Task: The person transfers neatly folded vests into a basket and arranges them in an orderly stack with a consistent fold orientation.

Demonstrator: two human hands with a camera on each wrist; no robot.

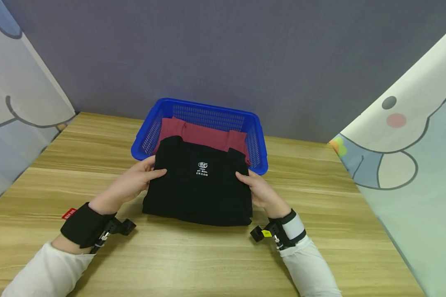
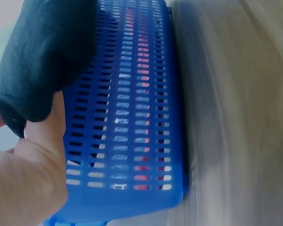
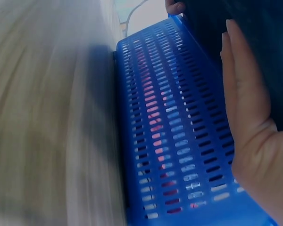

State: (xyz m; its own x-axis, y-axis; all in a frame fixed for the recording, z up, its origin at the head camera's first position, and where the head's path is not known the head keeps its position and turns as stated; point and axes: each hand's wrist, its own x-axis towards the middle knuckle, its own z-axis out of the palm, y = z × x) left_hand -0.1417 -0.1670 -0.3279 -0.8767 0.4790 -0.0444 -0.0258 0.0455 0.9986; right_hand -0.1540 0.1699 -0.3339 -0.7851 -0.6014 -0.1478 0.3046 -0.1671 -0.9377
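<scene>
A folded black garment (image 1: 198, 189) with a white printed label near its top edge is held up by both hands over the front rim of a blue basket (image 1: 262, 159). My left hand (image 1: 135, 181) pinches its left side, thumb on top and fingers beneath. On the right side my right hand (image 1: 258, 187) grips it the same way, with the thumb over the cloth. Inside the basket lies a folded red garment (image 1: 204, 134), partly hidden by the black one. In the left wrist view, dark cloth (image 2: 47, 56) hangs over the fingers beside the basket's slotted wall (image 2: 127, 108).
The basket stands on a wood-grain table (image 1: 193, 264) near its back edge, close to a grey panel (image 1: 226, 57). Cartoon-printed sheets flank the table at left (image 1: 18, 90) and right (image 1: 405, 173). Red cloth shows through the basket's slots in both wrist views.
</scene>
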